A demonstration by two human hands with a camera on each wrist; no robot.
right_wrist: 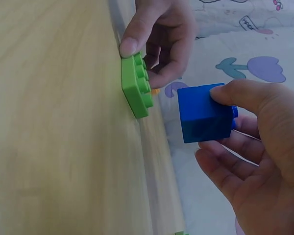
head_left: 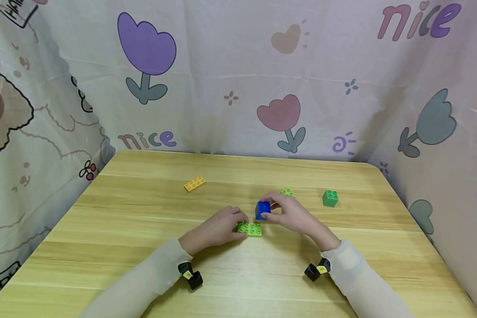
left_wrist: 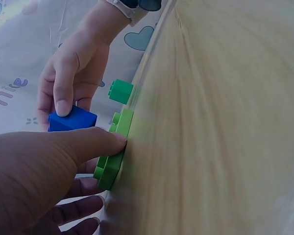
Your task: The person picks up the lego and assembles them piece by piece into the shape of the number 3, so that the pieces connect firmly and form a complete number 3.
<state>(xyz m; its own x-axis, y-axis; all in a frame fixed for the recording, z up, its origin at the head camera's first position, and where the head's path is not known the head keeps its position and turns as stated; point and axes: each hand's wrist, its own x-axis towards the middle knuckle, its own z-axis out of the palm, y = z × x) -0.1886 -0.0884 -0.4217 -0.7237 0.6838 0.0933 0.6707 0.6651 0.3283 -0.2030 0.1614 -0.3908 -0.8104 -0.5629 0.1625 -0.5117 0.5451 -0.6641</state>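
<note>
A light green flat toy brick (head_left: pixel 250 229) lies studs up on the wooden table near its middle. My left hand (head_left: pixel 219 225) pinches its left end between thumb and fingers, as the left wrist view also shows with the thumb on the near side of the green brick (left_wrist: pixel 113 152). In my right hand (head_left: pixel 292 214) a blue square brick (head_left: pixel 263 210) is held between thumb and fingertips. The blue brick (right_wrist: pixel 206 113) hangs above and apart from the green one, its studs facing away from the green brick's studs.
Behind my right hand a second light green brick (head_left: pixel 287 192) is partly hidden. Farther right stands a darker green square brick (head_left: pixel 330 198). A yellow flat brick (head_left: pixel 194 183) lies at the back left. Printed cloth (head_left: pixel 222 53) hangs behind the wooden table (head_left: pixel 143 221).
</note>
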